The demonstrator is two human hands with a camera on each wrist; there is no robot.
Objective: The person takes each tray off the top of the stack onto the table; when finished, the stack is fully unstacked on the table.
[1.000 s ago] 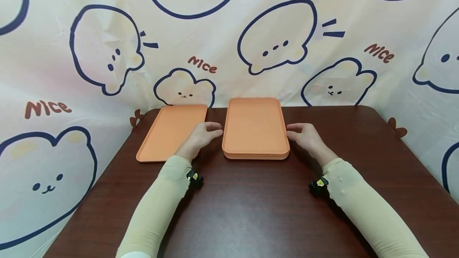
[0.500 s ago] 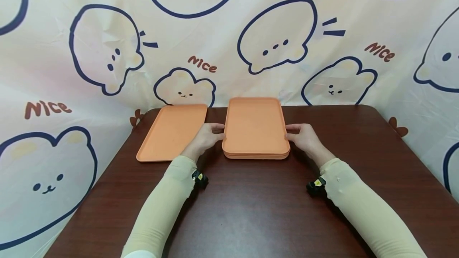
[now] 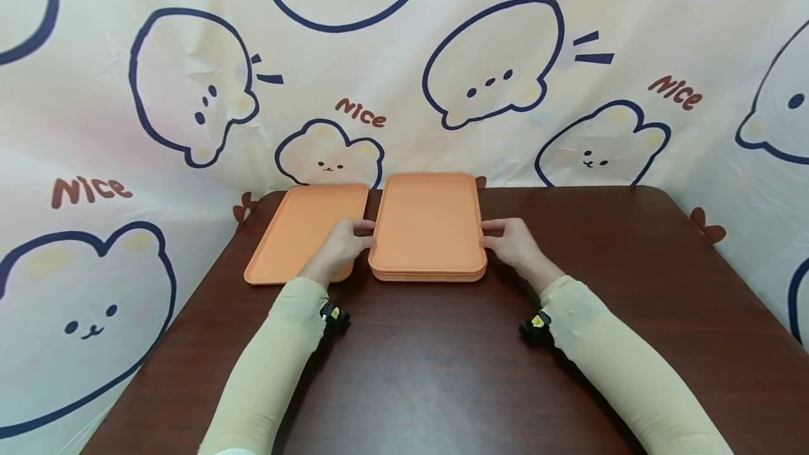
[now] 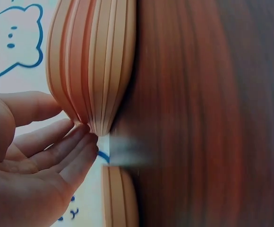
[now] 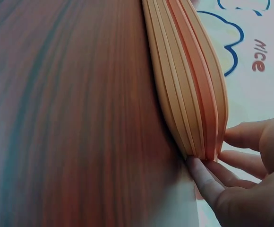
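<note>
A stack of several orange rectangular trays (image 3: pixel 428 223) sits on the dark wood table between both hands. My left hand (image 3: pixel 340 244) grips its left side, with the thumb near the upper rim and the fingers against the tray edges, as the left wrist view of the stack (image 4: pixel 89 61) shows. On the opposite side my right hand (image 3: pixel 513 244) holds the stack's edge, its fingertips spread over the layered rims (image 5: pixel 189 80). One layer looks redder than the others. A single orange tray (image 3: pixel 297 223) lies flat to the left, partly covered by my left hand.
The brown table (image 3: pixel 417 371) reaches back to a pale curtain (image 3: pixel 392 76) printed with bear outlines and "Nice". The curtain also rises at the left and right. The lone tray lies close beside the stack's left edge.
Both hands have closed in on the stack's sides, and the stack has shifted left toward the lone tray with them. The lone tray has stayed in place.
</note>
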